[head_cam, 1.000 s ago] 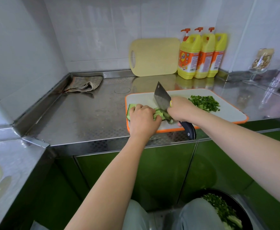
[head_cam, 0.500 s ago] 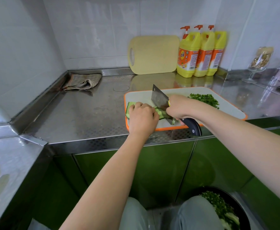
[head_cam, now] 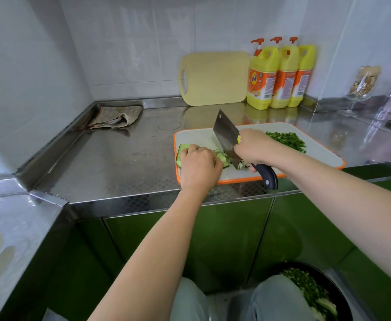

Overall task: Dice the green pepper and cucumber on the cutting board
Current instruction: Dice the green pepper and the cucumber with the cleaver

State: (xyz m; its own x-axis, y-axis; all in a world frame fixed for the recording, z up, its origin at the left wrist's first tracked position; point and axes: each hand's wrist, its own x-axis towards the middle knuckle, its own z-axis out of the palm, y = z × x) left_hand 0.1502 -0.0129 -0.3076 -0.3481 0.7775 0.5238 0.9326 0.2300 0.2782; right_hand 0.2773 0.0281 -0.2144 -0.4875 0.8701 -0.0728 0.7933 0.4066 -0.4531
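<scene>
Left hand (head_cam: 200, 165): fingers curled down over the cucumber (head_cam: 183, 149), holding it against the left end of the cutting board (head_cam: 317, 156).
Right hand (head_cam: 254, 147): fingers wrapped tight round the dark handle of the knife (head_cam: 224, 133), close to the blade.
Knife: broad blade tilted, tip raised; its lower edge sits among cut cucumber pieces just right of the left hand, possibly touching the board.
Green pepper (head_cam: 287, 139): diced pile at the board's far right.
Behind: three yellow bottles (head_cam: 280, 75) against the wall.
</scene>
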